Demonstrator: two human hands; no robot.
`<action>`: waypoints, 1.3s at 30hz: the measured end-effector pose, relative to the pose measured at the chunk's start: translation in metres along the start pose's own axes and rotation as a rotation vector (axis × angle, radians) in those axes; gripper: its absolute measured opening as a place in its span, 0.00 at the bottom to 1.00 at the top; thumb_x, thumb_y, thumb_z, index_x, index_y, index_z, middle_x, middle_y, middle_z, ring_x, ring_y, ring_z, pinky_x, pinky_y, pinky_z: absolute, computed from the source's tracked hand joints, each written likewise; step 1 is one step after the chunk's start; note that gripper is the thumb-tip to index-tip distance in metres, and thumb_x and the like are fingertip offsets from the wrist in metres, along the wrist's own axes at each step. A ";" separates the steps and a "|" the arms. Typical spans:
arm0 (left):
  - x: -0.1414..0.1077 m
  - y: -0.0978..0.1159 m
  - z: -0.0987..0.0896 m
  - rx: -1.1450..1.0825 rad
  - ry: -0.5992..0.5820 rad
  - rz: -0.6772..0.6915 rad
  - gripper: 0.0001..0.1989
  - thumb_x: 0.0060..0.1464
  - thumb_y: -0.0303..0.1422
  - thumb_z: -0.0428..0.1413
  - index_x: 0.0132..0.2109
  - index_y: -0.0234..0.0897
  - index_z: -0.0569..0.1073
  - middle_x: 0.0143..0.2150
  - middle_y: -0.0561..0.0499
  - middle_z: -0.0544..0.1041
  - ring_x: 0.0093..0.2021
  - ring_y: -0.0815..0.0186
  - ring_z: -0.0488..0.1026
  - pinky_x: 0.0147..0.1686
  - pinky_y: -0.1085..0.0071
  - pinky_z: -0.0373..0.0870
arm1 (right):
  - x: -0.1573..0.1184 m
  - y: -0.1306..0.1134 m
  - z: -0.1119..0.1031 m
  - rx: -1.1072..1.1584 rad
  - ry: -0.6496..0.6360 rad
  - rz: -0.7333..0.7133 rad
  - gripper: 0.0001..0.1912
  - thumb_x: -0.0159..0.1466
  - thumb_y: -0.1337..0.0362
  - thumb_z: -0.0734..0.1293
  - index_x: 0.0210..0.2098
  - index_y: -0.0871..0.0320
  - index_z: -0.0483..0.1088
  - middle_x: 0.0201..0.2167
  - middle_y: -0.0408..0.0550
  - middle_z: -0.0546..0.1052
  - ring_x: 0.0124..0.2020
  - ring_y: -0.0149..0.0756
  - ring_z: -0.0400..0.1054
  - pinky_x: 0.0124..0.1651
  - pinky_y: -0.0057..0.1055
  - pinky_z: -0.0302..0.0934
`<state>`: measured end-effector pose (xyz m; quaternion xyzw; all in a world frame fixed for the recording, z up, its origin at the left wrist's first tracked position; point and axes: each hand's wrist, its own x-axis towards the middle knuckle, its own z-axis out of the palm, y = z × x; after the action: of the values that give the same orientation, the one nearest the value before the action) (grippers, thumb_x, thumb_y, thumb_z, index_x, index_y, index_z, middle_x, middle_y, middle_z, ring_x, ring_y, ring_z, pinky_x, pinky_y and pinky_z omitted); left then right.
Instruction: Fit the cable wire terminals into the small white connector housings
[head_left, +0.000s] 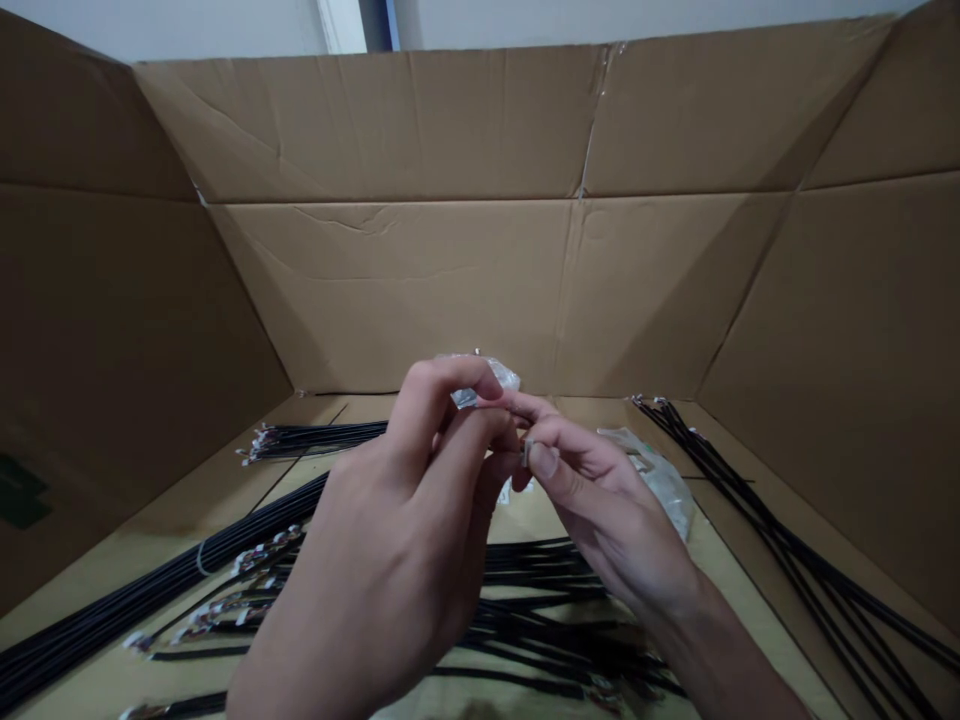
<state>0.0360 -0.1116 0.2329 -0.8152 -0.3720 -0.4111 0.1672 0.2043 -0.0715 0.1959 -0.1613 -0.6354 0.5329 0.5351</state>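
Note:
In the middle of the view my two hands meet, fingertips touching. My right hand [600,490] is closed, its thumb and fingers pinching a small whitish connector [526,453]. My left hand [397,530] is closed too, seen from its back, with thumb and fingertips pressed together beside the connector. What those left fingertips hold, if anything, is hidden. Beneath both hands lie black cables [532,565], many with white connectors [262,550] and coloured wires at their ends.
Cardboard walls [390,290] enclose the work surface at the back and both sides. A tied bundle of black cables [247,530] lies at left, a smaller bundle [322,438] behind it. More cables [780,540] run along the right. Clear plastic bags [667,490] lie behind my hands.

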 end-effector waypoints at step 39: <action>0.004 0.014 0.003 0.010 0.204 -0.038 0.13 0.66 0.18 0.52 0.45 0.43 0.72 0.49 0.54 0.78 0.38 0.73 0.81 0.36 0.83 0.82 | -0.005 -0.008 0.004 -0.153 0.092 -0.148 0.10 0.74 0.56 0.68 0.35 0.49 0.77 0.54 0.41 0.77 0.59 0.36 0.69 0.65 0.35 0.60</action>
<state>0.0496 -0.1177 0.2348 -0.7612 -0.3705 -0.4931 0.2005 0.2059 -0.0804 0.2011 -0.1786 -0.6590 0.4339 0.5878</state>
